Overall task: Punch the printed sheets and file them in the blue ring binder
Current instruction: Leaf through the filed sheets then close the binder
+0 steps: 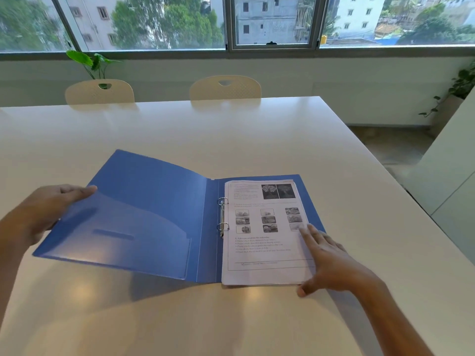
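The blue ring binder (144,217) lies spread wide on the white table (231,129). My left hand (43,209) grips the outer edge of its left cover, which is lifted off the table and tilted. The printed sheets (264,240) lie stacked on the right half, threaded on the two metal rings (222,214), which look shut. My right hand (326,260) rests flat on the right side of the sheets with its fingers spread, holding nothing.
Two cream chairs (225,88) stand at the table's far edge below a wide window. A potted plant (92,62) is behind the left chair. The table's right edge runs diagonally past my right arm. No punch is in view.
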Motion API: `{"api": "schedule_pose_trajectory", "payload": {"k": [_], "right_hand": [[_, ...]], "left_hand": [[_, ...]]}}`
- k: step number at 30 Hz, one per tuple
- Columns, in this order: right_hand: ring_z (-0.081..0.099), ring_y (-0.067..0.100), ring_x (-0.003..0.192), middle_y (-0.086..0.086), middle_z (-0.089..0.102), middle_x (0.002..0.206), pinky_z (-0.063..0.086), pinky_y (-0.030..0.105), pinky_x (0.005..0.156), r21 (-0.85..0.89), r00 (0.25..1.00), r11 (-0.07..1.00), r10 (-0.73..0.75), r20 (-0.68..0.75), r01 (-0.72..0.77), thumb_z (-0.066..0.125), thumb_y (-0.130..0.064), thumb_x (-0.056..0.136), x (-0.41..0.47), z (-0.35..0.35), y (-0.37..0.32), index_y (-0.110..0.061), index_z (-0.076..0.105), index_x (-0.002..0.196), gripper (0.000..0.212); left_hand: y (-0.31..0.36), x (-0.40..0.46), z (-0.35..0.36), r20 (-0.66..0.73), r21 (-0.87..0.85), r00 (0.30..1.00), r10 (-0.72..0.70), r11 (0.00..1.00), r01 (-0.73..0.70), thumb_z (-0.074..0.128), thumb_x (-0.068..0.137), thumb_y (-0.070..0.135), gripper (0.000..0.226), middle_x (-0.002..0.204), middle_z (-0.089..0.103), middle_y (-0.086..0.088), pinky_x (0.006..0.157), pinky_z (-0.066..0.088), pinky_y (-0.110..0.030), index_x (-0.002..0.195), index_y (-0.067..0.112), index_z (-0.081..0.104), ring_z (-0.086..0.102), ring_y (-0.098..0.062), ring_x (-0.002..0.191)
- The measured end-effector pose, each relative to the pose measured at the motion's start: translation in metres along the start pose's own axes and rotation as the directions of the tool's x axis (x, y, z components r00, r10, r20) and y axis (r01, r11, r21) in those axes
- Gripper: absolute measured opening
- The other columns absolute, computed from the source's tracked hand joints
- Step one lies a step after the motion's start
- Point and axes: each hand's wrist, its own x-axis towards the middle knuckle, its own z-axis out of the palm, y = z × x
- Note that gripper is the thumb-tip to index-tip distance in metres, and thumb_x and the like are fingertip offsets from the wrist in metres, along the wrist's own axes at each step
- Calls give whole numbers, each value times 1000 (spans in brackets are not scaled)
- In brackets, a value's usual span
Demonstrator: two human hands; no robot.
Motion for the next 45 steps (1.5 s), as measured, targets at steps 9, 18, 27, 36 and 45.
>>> {"api": "schedule_pose_trajectory", "payload": {"k": [9,18,27,36,45], "right_hand": [[-12,15,149,-9,-18,162,-5,34,117,80,999,996,-22,-47,26,80,-62,60,-2,-2,5,-27,-21,151,140],[43,10,127,-5,29,156,42,31,104,424,996,904,-16,-92,54,86,-50,60,-3,-15,15,-30,11,153,121],[56,13,113,-1,53,136,47,25,83,764,977,641,108,-184,73,58,-55,76,7,-34,28,-22,44,139,73],[57,24,76,9,65,78,49,39,78,900,897,435,386,-215,28,53,-78,66,19,-36,31,-12,63,82,69],[68,23,77,11,70,87,52,29,64,952,889,284,457,-30,-113,41,-79,67,22,-58,32,-7,56,115,88]], "left_hand": [[73,-55,5,56,-178,961,270,950,-256,81,46,70,70,99,76,9,69,57,-40,105,34,72,74,-18,80],[145,-118,76,182,-368,843,507,830,-420,63,73,52,40,90,76,4,53,55,-20,92,20,75,69,-12,65],[158,-141,181,139,-356,751,646,740,-570,60,91,7,23,83,73,11,77,47,-24,95,27,71,63,-5,81],[109,-105,250,122,182,900,418,882,-434,74,73,54,64,128,63,-6,91,45,-33,123,14,64,59,-24,115],[71,-80,264,160,345,952,261,889,-301,69,61,73,71,101,63,0,66,45,-31,104,17,56,58,-17,79]]}}
